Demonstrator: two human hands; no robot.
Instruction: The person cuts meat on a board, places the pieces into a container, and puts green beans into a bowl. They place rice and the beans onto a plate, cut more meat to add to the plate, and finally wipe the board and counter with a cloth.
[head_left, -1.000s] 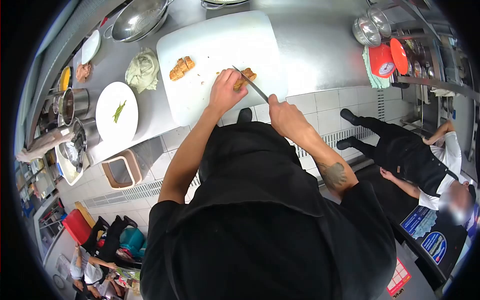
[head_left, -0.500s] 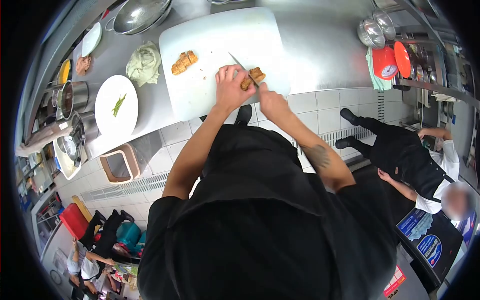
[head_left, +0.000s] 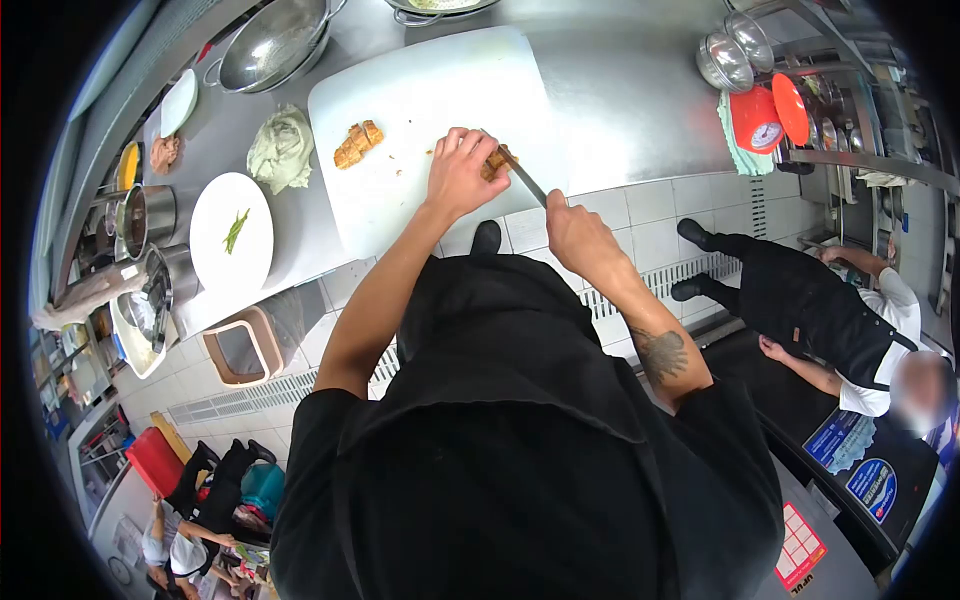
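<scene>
My right hand [head_left: 585, 240] is closed round the handle of a knife [head_left: 528, 182], whose blade lies over a browned, crusty piece of food [head_left: 492, 170] that looks like cooked meat. With bent fingers, my left hand [head_left: 460, 172] holds that piece from the left side, partly covering it. Both hands are at the near right part of a white cutting board [head_left: 430, 80]. Farther left on the board sits a row of sliced browned pieces [head_left: 358, 144], with a few crumbs nearby.
Left of the board are a crumpled pale cloth [head_left: 281, 150] and a white oval plate [head_left: 215, 265] with green stalks. Metal strainers [head_left: 270, 50] stand behind. A red scale [head_left: 757, 120] is at the right. One person [head_left: 830, 300] stands at the right; others are lower left.
My right hand has moved right and slightly toward me, drawing the knife back so its blade angles across the food. My left hand stays on the piece. The camera view has shifted slightly.
</scene>
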